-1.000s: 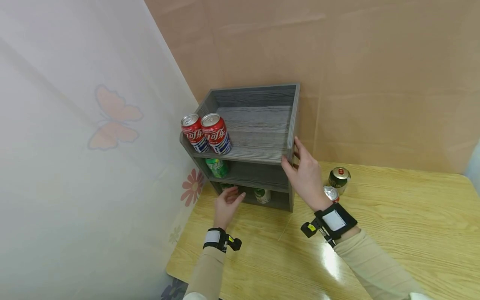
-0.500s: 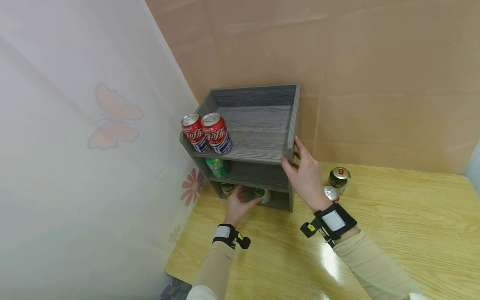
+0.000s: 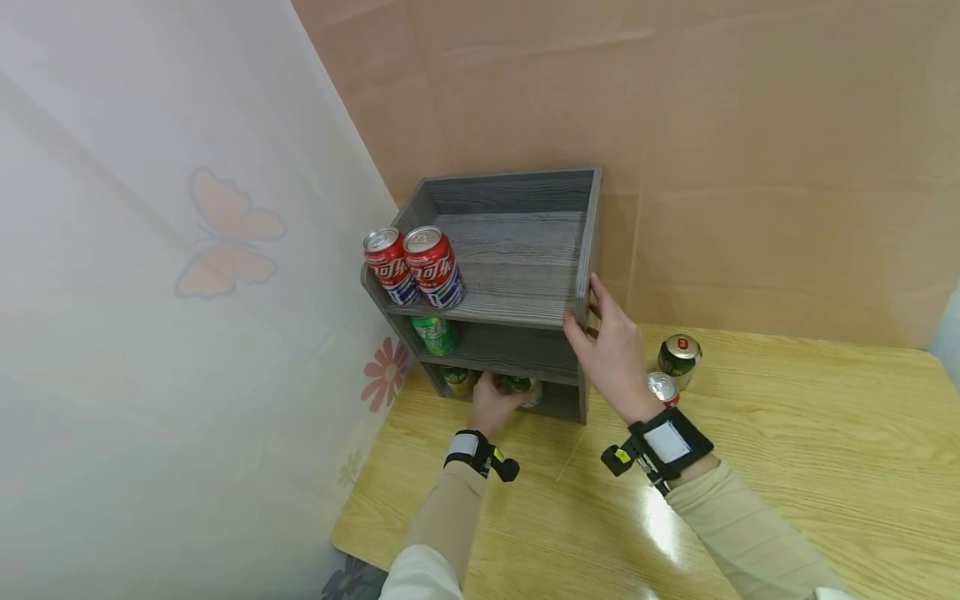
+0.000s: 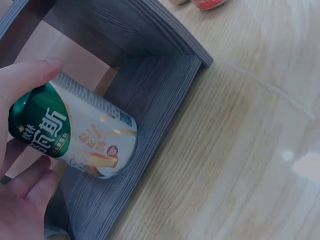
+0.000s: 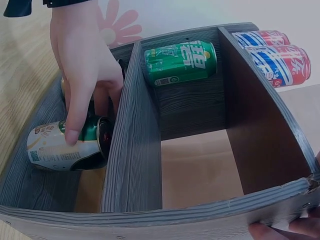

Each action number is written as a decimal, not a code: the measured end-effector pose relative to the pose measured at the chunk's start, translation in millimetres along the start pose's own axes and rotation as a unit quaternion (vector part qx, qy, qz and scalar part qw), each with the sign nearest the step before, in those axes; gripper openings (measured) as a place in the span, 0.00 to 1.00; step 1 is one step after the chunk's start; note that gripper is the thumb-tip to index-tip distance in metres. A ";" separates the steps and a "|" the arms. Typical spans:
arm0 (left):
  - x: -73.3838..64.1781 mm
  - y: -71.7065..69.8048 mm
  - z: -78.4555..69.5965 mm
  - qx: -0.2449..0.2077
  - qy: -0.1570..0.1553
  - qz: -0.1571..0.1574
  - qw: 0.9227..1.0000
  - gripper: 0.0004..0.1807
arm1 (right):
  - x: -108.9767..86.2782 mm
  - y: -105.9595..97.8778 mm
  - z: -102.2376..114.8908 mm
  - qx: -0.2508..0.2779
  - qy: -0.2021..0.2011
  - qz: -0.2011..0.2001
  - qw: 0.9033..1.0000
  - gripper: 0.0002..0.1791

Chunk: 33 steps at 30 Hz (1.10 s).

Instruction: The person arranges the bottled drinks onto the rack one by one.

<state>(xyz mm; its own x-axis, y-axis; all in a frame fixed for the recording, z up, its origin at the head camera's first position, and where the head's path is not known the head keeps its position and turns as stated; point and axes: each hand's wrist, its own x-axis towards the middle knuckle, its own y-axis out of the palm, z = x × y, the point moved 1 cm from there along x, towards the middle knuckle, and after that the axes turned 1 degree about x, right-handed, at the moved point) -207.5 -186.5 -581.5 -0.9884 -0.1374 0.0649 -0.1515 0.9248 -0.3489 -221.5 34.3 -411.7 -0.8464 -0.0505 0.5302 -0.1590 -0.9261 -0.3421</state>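
The green-and-white can [image 4: 85,130] stands in the lowest level of the grey shelf [image 3: 517,267], right of that level's middle. Its long axis runs upright, roughly parallel to the shelf's side walls, the metal top pointing up at the board above and printing turned to the open front. The left hand [image 3: 495,407] reaches into the shelf's front and grips this can, thumb on one side, fingers on the other. The right hand [image 3: 615,357] holds the shelf's upper right front corner, thumb and fingers astride the side wall. At the shelf's left end are a gold-and-green can [image 3: 456,380] below, a green can [image 3: 435,336] on the middle level and two red cans [image 3: 435,271] on top. Right of the shelf, a dark can [image 3: 678,360] stands on the bench [image 3: 795,450] beside a red-sided can [image 3: 663,387].
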 end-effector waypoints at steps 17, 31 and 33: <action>3.7 5.0 -0.4 0.006 0.005 -0.012 1.000 0.28 | -0.8 -0.2 0.1 -0.007 -0.002 -0.006 1.000 0.35; 4.0 7.1 10.2 0.002 0.022 -0.036 0.999 0.31 | -0.6 0.8 0.8 -0.011 -0.004 -0.005 1.000 0.36; 3.6 6.0 10.1 -0.005 0.018 -0.041 0.999 0.31 | -0.5 0.4 0.4 -0.013 -0.004 -0.005 1.000 0.36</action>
<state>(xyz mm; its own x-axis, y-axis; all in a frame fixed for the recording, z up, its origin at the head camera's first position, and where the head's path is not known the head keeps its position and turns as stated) -212.1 -185.0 -592.8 -0.9714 -0.2004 0.1272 -0.2320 0.9148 -0.3308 -220.9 33.8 -411.8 -0.8407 -0.0441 0.5398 -0.1807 -0.9167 -0.3563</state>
